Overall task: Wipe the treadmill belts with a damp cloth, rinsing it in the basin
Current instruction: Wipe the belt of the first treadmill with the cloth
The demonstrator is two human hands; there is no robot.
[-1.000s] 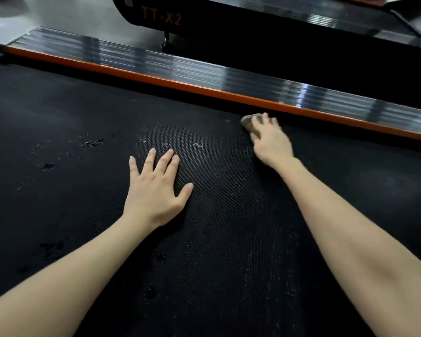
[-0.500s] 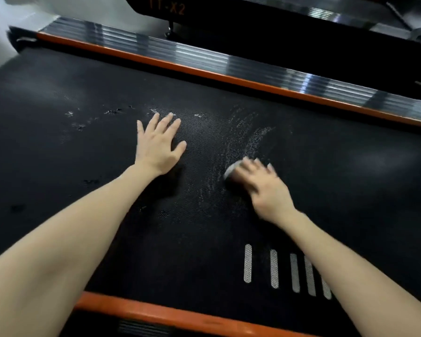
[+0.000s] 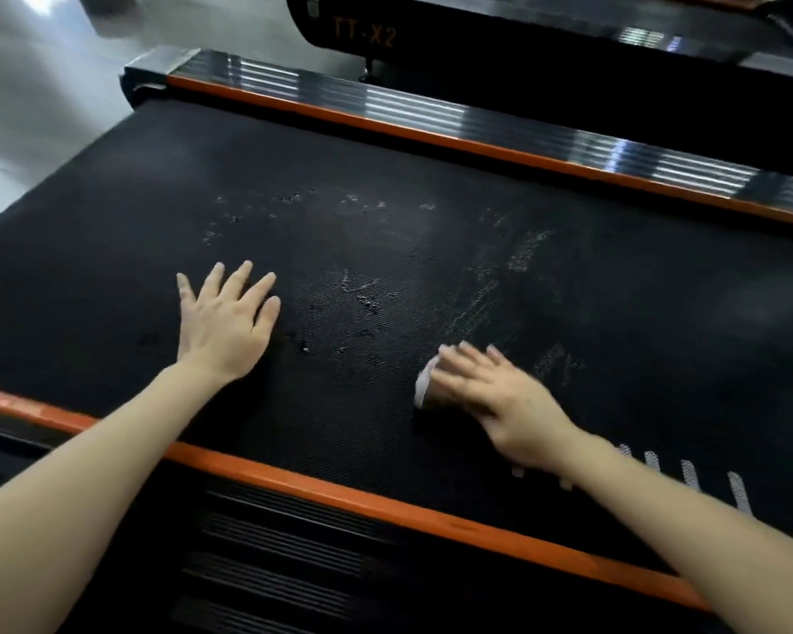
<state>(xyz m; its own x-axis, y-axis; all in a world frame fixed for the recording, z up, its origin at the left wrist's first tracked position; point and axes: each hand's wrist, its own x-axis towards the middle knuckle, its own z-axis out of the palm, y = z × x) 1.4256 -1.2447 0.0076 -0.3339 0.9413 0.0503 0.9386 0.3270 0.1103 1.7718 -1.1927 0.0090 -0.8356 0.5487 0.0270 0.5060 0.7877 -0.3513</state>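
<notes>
at centre left the left hand lies flat on the treadmill belt, fingers straight and spread, holding nothing. it serves as a brace. beads of water sit unwiped in mid-frame. right of centre the pale cloth lies on the belt under the right hand, whose blurred fingers look stretched flat over it, pressing rather than gripping. a good pass likely wants even pressure and overlapping strokes through those beads.

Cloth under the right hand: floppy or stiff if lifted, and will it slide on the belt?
Probably floppy: the cloth lies flattened beneath the right hand, only an edge showing. It likely drags rather than glides: the belt is textured, and wet streaks suggest it is damp.
</notes>
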